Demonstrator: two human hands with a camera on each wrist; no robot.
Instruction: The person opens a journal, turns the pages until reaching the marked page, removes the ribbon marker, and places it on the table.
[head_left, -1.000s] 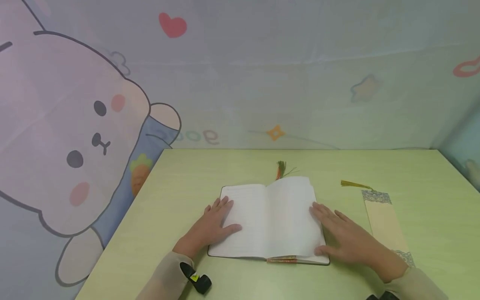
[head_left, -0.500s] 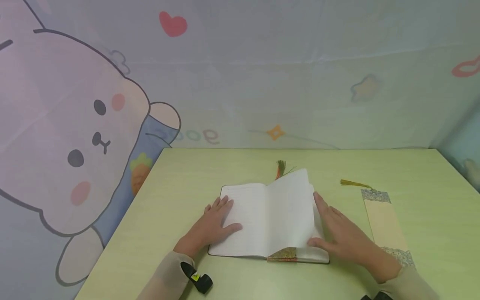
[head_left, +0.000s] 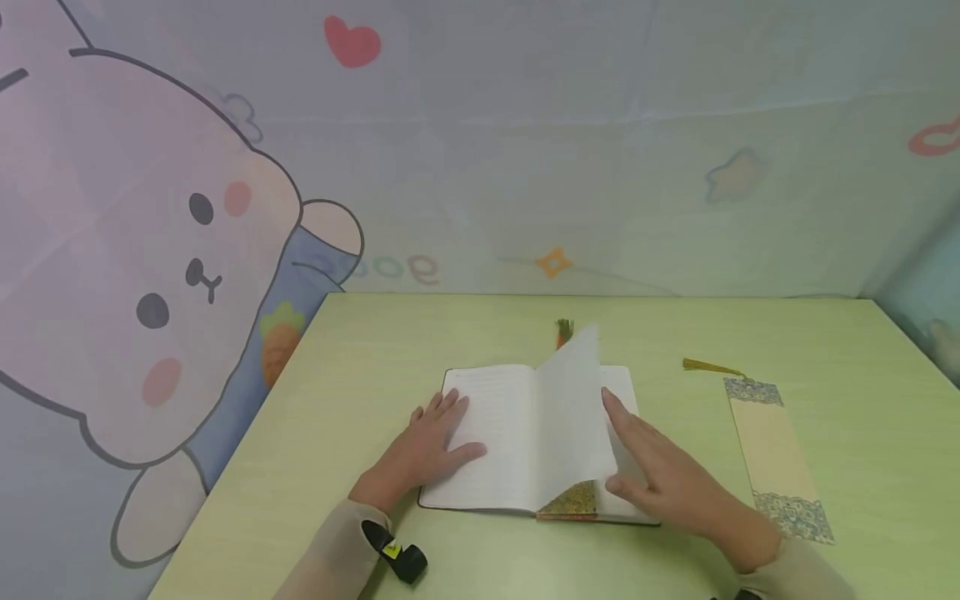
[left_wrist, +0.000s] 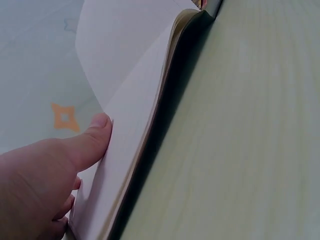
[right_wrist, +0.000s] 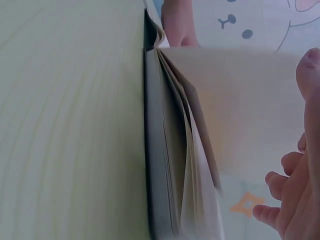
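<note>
An open notebook with white pages and a dark cover lies on the table. My left hand rests on its left page, thumb stretched over the paper. From the right half rises a single page, tilted up and leaning left. My right hand, fingers fairly straight and thumb apart, stands just right of that page's outer edge. Beneath the raised page a patterned gold-brown bookmark shows along the middle, partly hidden. Its green and orange tassel sticks out past the notebook's top. The right wrist view shows the fingers spread beside the page.
To the right, a cream bookmark with blue-grey patterned ends and a gold tassel lies flat on the pale green table. Behind the table hangs a cloth backdrop with a cartoon animal. A black strap circles the left wrist.
The right page has lifted further and swung left, uncovering more of the gold-brown bookmark. My right hand has moved left with it. The left hand keeps its place on the left page.
</note>
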